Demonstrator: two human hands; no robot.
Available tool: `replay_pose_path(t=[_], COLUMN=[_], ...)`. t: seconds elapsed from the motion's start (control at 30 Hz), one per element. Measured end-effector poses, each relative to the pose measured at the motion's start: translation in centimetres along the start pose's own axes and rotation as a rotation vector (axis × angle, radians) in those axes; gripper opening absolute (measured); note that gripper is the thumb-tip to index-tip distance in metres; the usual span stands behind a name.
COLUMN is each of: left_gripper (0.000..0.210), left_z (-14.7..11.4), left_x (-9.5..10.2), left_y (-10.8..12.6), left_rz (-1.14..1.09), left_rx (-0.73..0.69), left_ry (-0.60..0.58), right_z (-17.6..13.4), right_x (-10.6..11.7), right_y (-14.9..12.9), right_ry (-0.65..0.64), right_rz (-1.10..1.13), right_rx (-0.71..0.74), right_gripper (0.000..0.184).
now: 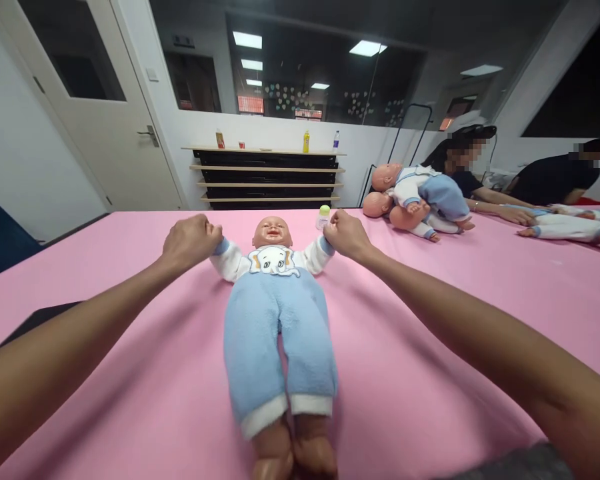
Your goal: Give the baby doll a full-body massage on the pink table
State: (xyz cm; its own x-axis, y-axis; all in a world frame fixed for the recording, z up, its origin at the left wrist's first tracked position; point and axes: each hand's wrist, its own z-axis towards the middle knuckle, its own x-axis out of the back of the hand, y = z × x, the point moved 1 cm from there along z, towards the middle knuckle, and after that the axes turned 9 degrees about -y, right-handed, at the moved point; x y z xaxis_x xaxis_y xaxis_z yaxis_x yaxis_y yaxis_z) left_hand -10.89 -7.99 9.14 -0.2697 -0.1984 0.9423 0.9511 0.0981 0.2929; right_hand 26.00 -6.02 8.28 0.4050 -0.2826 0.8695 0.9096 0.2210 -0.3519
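Observation:
A baby doll (277,320) in a blue and white outfit with an elephant on the chest lies on its back, feet toward me. Closed around the doll's hand on the left side of the view is my left hand (193,241). My right hand (347,235) grips the doll's other hand in the same way. Both doll arms are spread outward and raised beside its head. The doll's own hands are hidden inside my fingers. Just behind my right hand stands a small clear bottle with a green cap (323,217).
Several more dolls (420,197) lie piled on the pink table (180,400) at the right. Past them, a co-worker (460,160) handles another doll (570,225), with a second person (555,173) beyond. A dark flat object (37,320) lies at left. Shelves (270,177) stand behind.

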Motion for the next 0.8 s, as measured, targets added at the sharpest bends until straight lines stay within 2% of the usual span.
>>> replay_pose_path(t=[0.07, 0.17, 0.23, 0.33, 0.43, 0.53, 0.7, 0.8], left_gripper=[0.036, 0.036, 0.035, 0.036, 0.040, 0.042, 0.043, 0.039], left_z=[-4.2, -9.8, -12.5, -14.8, -15.5, -15.0, -12.6, -9.8], left_x=[0.3, -1.0, -2.5, -5.1, -6.6, -6.5, -2.8, -0.5], left_y=[-0.3, -0.7, -1.0, -1.7, -2.4, -3.1, -3.9, -3.0], left_rz=[0.050, 0.106, 0.149, 0.184, 0.184, 0.126, 0.039, 0.000], left_rx=[-0.027, -0.072, -0.090, -0.121, -0.106, -0.097, -0.042, -0.053], left_ry=[-0.004, -0.081, -0.152, -0.269, -0.319, -0.328, -0.172, -0.067], right_z=[-4.0, -9.5, -12.3, -15.1, -16.1, -15.8, -13.4, -10.2], right_x=[0.6, -0.5, -1.8, -3.6, -4.2, -3.5, -0.5, 0.8], right_y=[0.3, 0.8, 1.0, 1.0, 0.9, 1.0, 1.3, 1.3], right_ry=[0.011, -0.045, -0.085, -0.160, -0.236, -0.266, -0.143, -0.081], right_rz=[0.013, 0.003, -0.011, -0.033, -0.044, -0.001, 0.129, 0.135], right_rx=[0.033, 0.051, 0.040, 0.010, -0.027, -0.034, 0.024, 0.054], right_gripper=[0.030, 0.023, 0.020, 0.019, 0.021, 0.017, 0.020, 0.024])
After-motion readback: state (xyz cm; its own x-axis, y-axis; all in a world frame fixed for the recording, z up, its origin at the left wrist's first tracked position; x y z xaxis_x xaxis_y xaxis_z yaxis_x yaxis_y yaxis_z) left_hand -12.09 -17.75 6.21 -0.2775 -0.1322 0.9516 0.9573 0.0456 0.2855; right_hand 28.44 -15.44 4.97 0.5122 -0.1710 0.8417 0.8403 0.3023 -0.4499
